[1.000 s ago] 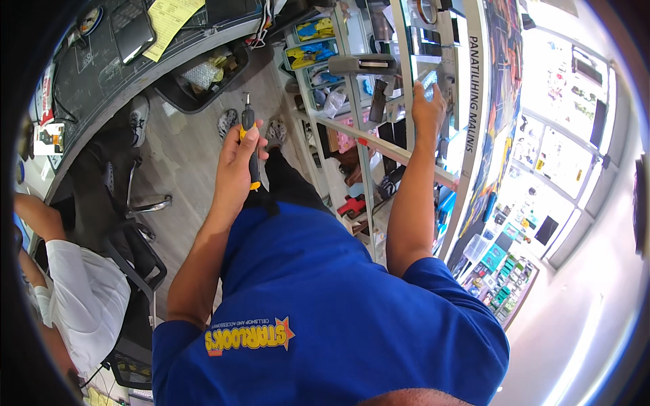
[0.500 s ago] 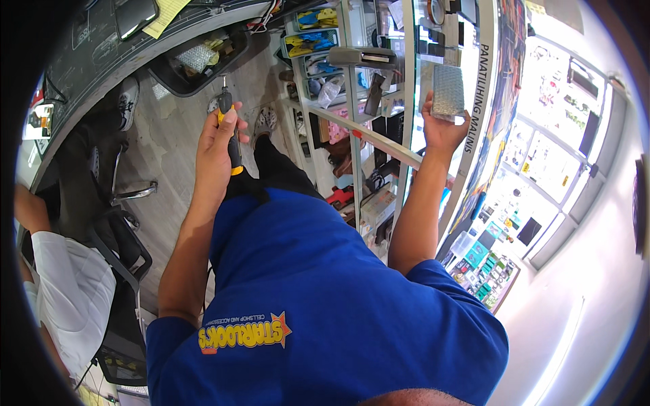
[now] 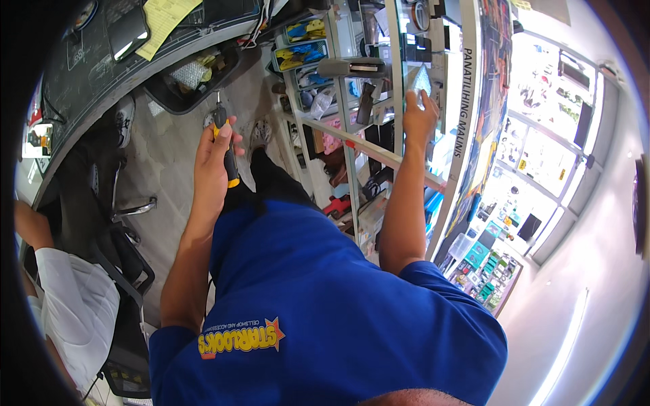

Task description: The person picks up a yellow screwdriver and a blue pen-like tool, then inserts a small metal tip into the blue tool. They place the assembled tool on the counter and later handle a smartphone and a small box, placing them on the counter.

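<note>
My left hand (image 3: pixel 214 152) is closed around a black and yellow screwdriver (image 3: pixel 231 166), its metal tip pointing away from me toward a black bin. Raised beside the glass shelves, my right hand (image 3: pixel 420 120) grips a flat bubble-wrapped package (image 3: pixel 421 78). The package now shows narrow and tilted, and the fingers cover its near end. What is inside the wrap cannot be made out.
The black bin (image 3: pixel 177 105) with bubble wrap in it stands below a dark worktable (image 3: pixel 88 64). A yellow paper (image 3: pixel 168 26) lies there. Stocked glass shelves (image 3: pixel 371 150) stand at right. Someone in a white sleeve (image 3: pixel 78 298) sits at left by a chair.
My right hand has moved left and turned, so the package's broad face no longer shows. The screwdriver in my left hand has shifted only slightly, down and left.
</note>
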